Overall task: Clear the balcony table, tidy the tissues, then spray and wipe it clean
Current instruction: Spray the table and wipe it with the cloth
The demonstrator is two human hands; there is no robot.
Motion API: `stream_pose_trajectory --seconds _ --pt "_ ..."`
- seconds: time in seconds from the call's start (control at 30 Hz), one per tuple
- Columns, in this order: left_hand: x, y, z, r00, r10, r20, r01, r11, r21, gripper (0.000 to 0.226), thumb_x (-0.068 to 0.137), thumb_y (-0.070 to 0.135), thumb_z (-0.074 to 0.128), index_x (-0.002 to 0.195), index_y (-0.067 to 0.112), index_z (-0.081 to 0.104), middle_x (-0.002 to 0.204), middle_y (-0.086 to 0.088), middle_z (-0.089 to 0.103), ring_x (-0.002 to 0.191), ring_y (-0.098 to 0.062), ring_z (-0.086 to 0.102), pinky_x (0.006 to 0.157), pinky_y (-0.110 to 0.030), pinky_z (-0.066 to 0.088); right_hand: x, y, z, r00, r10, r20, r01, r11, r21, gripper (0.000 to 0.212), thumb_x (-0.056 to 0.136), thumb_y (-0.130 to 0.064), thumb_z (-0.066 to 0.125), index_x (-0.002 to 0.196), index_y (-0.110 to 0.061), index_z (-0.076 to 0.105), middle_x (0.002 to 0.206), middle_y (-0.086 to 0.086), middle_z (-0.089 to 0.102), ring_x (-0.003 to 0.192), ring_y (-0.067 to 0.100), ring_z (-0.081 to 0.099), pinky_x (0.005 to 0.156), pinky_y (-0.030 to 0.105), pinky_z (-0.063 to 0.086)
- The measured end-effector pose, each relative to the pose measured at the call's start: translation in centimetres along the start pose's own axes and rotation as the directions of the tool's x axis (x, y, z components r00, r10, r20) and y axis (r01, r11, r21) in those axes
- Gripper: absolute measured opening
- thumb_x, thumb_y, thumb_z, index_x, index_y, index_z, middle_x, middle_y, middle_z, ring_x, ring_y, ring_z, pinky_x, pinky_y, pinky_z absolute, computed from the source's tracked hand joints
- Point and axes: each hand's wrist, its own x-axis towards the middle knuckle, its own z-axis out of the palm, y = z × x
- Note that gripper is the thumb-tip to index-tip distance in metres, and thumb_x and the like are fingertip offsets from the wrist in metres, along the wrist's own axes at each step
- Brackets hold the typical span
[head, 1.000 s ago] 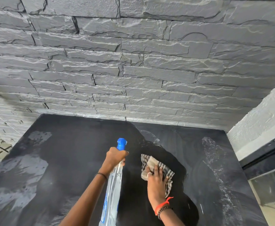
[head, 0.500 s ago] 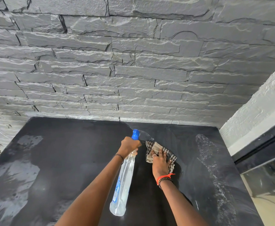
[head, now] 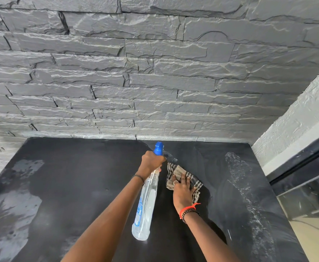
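On black table, right hand flat on cloth.

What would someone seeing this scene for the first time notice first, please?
Probably the clear spray bottle with its blue nozzle, gripped by the left hand at the centre of the black table. Just right of it, the right hand presses a checked cloth flat on the tabletop. A pale streaky smear runs down the table's right side.

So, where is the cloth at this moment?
In the head view the cloth lies flat on the black table, right of centre, pressed under the right hand, just right of the spray bottle held by the left hand.
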Motion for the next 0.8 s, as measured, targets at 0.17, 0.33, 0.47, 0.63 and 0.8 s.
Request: stream_pose_trajectory --seconds 0.17,0.33,0.47,0.63,0.8 --pt "1.2 -0.8 -2.2 1.0 0.005 -0.013 -0.005 1.0 -0.019 0.022 0.059 0.031 0.063 0.063 0.01 0.056 0.065 -0.007 0.059 0.064 -0.025 0.059 0.071 -0.038 0.054 -0.8 -3.3 1.9 0.992 -0.125 0.014 0.126 0.991 -0.047 0.049 0.1 -0.007 0.029 0.145 -0.024 0.032 0.159 0.011 0.007 0.145 0.034 0.003 0.113 0.063 0.011" --pt "2.7 -2.1 -4.5 0.997 0.015 -0.075 -0.018 0.999 -0.035 0.019 0.064 0.025 0.066 0.06 0.011 0.054 0.06 -0.006 0.057 0.058 -0.023 0.054 0.061 -0.034 0.048 4.1 -6.5 1.7 0.976 -0.214 0.04 0.216 0.974 -0.069 0.041 0.099 -0.01 0.031 0.137 -0.02 0.043 0.158 0.011 0.01 0.145 0.033 0.006 0.112 0.063 0.011" --pt "3.6 -3.2 -6.1 0.996 0.001 -0.087 -0.009 0.996 -0.088 0.019 0.068 0.017 0.065 0.055 0.011 0.052 0.044 -0.001 0.054 0.048 -0.021 0.053 0.063 -0.033 0.048 8.9 -6.7 0.2 0.978 -0.208 0.019 0.209 0.973 -0.095 0.039 0.099 -0.014 0.031 0.133 -0.02 0.049 0.157 0.011 0.017 0.143 0.032 0.015 0.112 0.055 0.02" --pt "4.1 -4.2 -7.4 0.996 -0.028 -0.088 0.014 0.988 -0.155 0.02 0.059 0.025 0.065 0.054 0.011 0.05 0.039 0.0 0.05 0.044 -0.022 0.05 0.063 -0.032 0.046 11.8 -1.9 -1.4 0.992 -0.118 -0.054 0.113 0.989 -0.097 0.041 0.094 -0.007 0.034 0.125 -0.019 0.056 0.149 0.012 0.032 0.137 0.034 0.028 0.108 0.049 0.032" --pt "4.4 -4.5 -8.2 0.997 -0.042 -0.07 0.026 0.977 -0.212 0.021 0.063 0.022 0.068 0.06 0.01 0.051 0.043 -0.001 0.05 0.041 -0.02 0.048 0.06 -0.032 0.044 6.7 -1.2 -0.7 0.997 -0.051 -0.065 0.044 0.993 -0.107 0.047 0.097 -0.009 0.03 0.139 -0.025 0.042 0.155 0.012 0.02 0.142 0.033 0.017 0.112 0.052 0.024"
